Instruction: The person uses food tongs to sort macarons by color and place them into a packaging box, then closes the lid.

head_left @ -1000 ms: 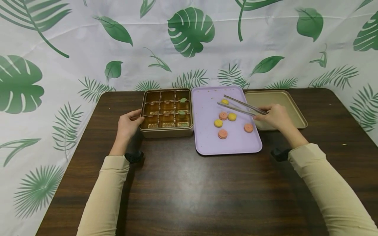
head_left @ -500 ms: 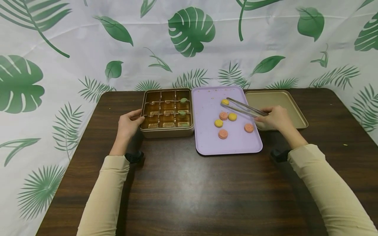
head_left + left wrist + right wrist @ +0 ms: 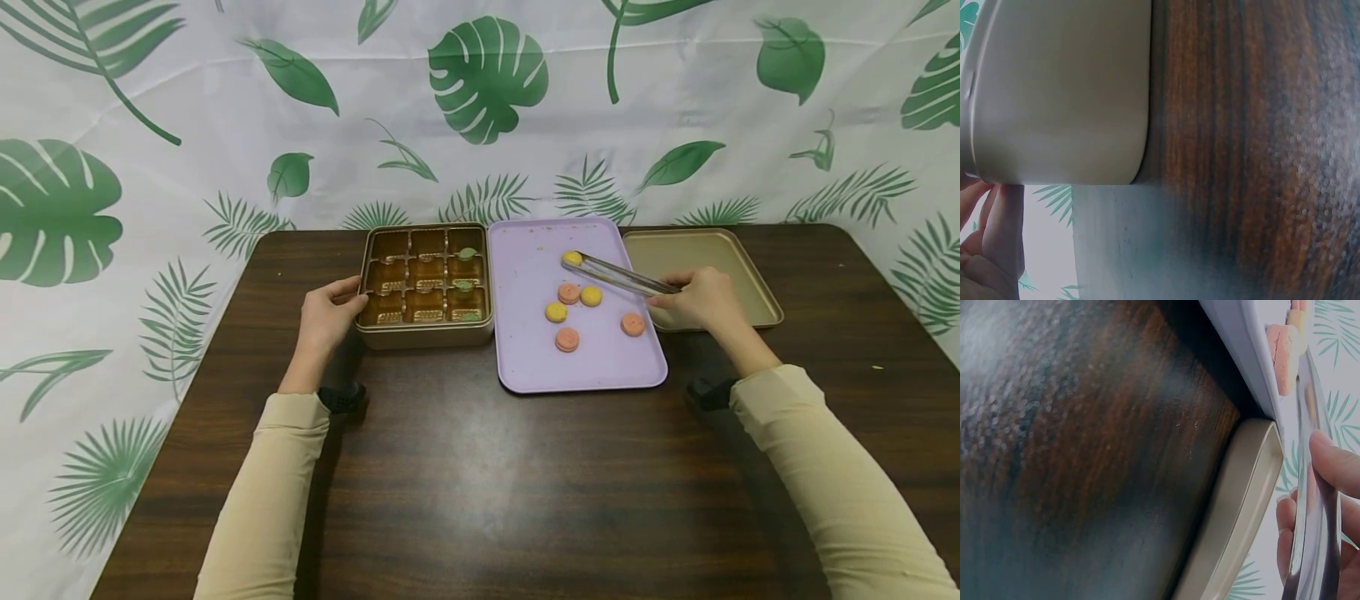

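My right hand (image 3: 701,297) holds metal tongs (image 3: 617,275), thumb on one arm and fingers on the other in the right wrist view. The tong tips lie at either side of the rearmost yellow macaron (image 3: 572,257) on the lilac tray (image 3: 525,367). Nearby on that tray are a yellow macaron (image 3: 556,312), another yellow macaron (image 3: 591,296) and pink macarons (image 3: 567,339). My left hand (image 3: 327,321) touches the left side of a gold tin (image 3: 427,337) with fairly straight fingers. Green macarons (image 3: 467,253) sit in the right column of its divided insert.
A shallow gold lid or tray (image 3: 693,250) lies right of the lilac tray, under my right hand. Crumbs dot the tray's back end. The dark wooden table (image 3: 480,483) meets a leaf-print cloth (image 3: 480,175) behind.
The tong arms have drawn together, their tips closing in around the rearmost yellow macaron. My left hand and the tin have stayed in place.
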Tool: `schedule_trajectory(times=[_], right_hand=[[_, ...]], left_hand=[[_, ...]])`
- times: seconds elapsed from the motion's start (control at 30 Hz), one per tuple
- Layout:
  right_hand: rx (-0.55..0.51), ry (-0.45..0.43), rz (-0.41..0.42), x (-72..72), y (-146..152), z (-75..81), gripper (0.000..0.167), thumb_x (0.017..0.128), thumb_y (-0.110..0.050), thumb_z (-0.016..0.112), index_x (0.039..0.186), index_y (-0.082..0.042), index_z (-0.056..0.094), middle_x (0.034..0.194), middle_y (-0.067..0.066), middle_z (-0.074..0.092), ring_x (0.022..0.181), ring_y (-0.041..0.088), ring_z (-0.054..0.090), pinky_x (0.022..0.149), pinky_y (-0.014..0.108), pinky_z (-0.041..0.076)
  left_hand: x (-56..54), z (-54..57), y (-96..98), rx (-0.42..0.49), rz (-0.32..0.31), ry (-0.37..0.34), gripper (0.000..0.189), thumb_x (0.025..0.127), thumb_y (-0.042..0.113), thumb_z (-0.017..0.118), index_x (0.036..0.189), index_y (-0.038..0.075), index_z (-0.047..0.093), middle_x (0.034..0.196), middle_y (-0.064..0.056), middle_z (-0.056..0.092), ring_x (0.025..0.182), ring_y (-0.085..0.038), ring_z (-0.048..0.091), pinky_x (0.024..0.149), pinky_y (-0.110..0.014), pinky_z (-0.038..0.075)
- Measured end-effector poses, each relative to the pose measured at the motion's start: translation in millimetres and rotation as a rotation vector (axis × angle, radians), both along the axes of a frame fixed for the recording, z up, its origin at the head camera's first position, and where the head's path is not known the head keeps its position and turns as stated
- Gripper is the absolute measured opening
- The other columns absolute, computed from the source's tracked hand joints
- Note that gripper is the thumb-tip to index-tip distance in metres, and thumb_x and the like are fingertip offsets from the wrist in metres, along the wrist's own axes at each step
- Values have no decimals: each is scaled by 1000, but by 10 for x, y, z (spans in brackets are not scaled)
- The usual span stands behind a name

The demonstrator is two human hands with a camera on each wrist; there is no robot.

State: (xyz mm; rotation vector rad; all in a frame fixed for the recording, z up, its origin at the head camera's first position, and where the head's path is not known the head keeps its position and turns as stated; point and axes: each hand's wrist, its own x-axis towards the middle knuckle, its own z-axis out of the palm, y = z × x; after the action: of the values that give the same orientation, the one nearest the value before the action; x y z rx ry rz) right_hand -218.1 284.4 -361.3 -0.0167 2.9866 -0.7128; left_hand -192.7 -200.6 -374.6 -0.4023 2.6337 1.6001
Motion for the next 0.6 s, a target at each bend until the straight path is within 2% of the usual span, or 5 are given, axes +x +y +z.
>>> schedule_trajectory(times=[0.37, 0.47, 0.6], right_hand=[[-16, -21, -20, -21, -4, 54, 54, 83, -32, 73, 121, 5, 63, 119, 32, 60, 110, 49, 53, 88, 56, 44], [-17, -8, -23, -35, -20, 88, 53, 83, -32, 73, 120, 5, 63, 118, 32, 61, 108, 48, 55, 83, 53, 46], [-36, 15, -15, -55, -59, 157, 52, 83, -30, 74, 118, 6, 64, 114, 30, 64, 103, 46, 59, 73, 43, 47]], left_hand=[[3, 13, 4, -2, -3, 1, 42, 97, 13, 55, 138, 6, 51, 135, -21, 56, 124, -32, 55, 101, -44, 47], [7, 23, 6, -5, -4, -3, 43, 97, 13, 54, 139, 6, 51, 135, -21, 56, 124, -32, 55, 100, -44, 48], [17, 34, 12, -6, -1, -7, 43, 97, 13, 54, 139, 6, 51, 135, -21, 56, 123, -33, 55, 100, -45, 47]])
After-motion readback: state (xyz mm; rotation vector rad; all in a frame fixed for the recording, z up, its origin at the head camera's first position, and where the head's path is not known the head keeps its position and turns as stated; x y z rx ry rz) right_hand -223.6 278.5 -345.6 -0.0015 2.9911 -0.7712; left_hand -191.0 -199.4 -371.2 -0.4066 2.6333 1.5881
